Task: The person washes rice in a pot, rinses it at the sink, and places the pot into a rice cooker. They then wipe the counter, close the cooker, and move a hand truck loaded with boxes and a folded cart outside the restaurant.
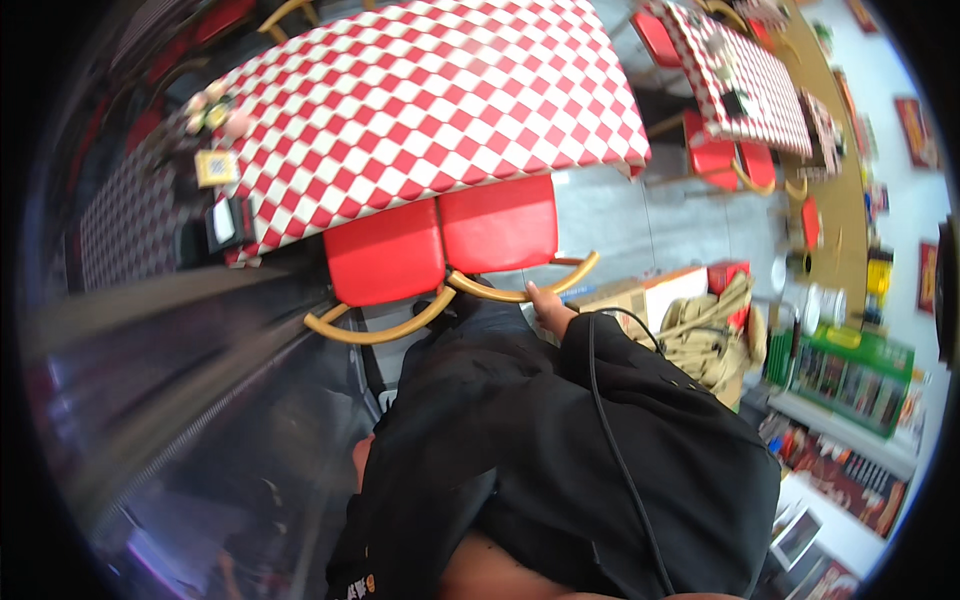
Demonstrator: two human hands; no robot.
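My right hand [551, 309] grips the curved wooden backrest [577, 276] of a chair with a red padded seat [499, 225], its thumb over the top of the rail. A second red-seated chair [384, 259] stands close beside it on the left, its curved backrest [382, 330] free of any hand. Both seats reach partly beneath a table with a red-and-white checked tablecloth [435, 97]. Of my left hand [362, 459], only a small part shows beside my black top; its fingers are hidden.
Dark glass panels [247, 435] run along the left. Artificial-looking flowers [214, 112], a printed-code sign [217, 167] and a black holder [229, 223] stand at the table's left end. Cardboard boxes [626, 300] and a khaki bag [701, 330] lie at right, near a green crate [855, 375].
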